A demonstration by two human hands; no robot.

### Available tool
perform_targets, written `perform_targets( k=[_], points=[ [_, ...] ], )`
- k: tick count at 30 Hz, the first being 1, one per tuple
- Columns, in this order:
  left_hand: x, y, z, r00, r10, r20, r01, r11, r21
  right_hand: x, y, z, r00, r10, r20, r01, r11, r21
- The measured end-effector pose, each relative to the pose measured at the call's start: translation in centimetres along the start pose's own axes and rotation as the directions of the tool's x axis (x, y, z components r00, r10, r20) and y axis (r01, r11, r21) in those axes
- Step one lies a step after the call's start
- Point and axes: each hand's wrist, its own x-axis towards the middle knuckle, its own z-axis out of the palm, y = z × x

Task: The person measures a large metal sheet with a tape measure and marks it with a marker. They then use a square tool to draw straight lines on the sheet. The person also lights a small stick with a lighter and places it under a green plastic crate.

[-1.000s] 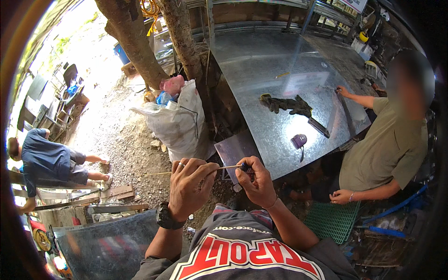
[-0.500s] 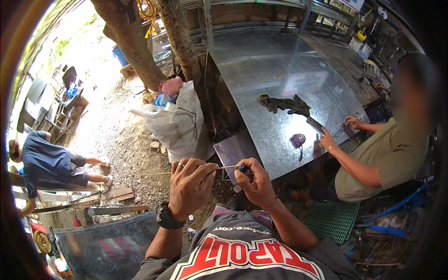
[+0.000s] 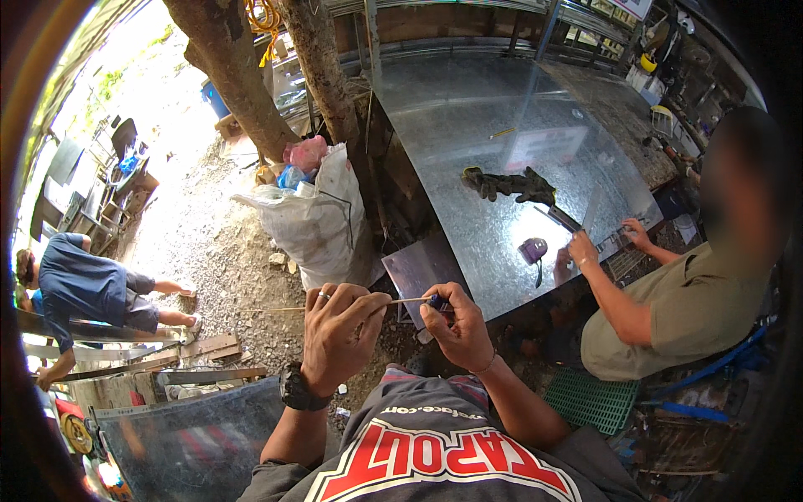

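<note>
In front of my chest a thin, light-brown rod (image 3: 410, 299) lies nearly level. My left hand (image 3: 341, 330) is closed around its middle, fingers bent over it, and the thin far end sticks out to the left. My right hand (image 3: 458, 330) pinches the rod's right end between thumb and forefinger, at a small dark-blue piece (image 3: 436, 301) partly covered by the fingers. Whether that piece is a cap or a handle I cannot tell. Both hands are raised over the ground, apart from the table.
A metal sheet (image 3: 452, 109) covers the table ahead right, bearing dark gloves (image 3: 510, 185), a purple tape measure (image 3: 533, 250) and a pencil (image 3: 502, 133). A co-worker (image 3: 677, 293) leans there with a dark-handled tool (image 3: 565, 219). A filled white sack (image 3: 314, 226) stands ahead; another person (image 3: 92, 280) bends at left.
My hands and the rod have hardly moved. The co-worker at right has leaned in and brought the dark-handled tool lower, closer to the metal sheet. The person at left has shifted slightly.
</note>
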Motion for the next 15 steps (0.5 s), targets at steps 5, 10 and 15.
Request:
perform_targets(
  k=[5,10,15],
  points=[
    [-0.6,0.1,-0.3,1.000,-0.019,-0.019,0.020,1.000,0.015,-0.1,0.2,0.3,0.999,0.026,0.018,-0.027,0.999,0.026],
    [-3.4,0.3,-1.8,0.988,-0.126,-0.091,0.134,0.987,0.084,-0.1,0.8,2.7,0.989,0.051,0.140,-0.069,0.990,0.121],
    [-9.1,2.3,-4.1,0.931,-0.289,-0.222,0.332,0.924,0.191,-0.6,-0.6,5.7,0.920,0.068,0.385,-0.147,0.973,0.179]
  ],
)
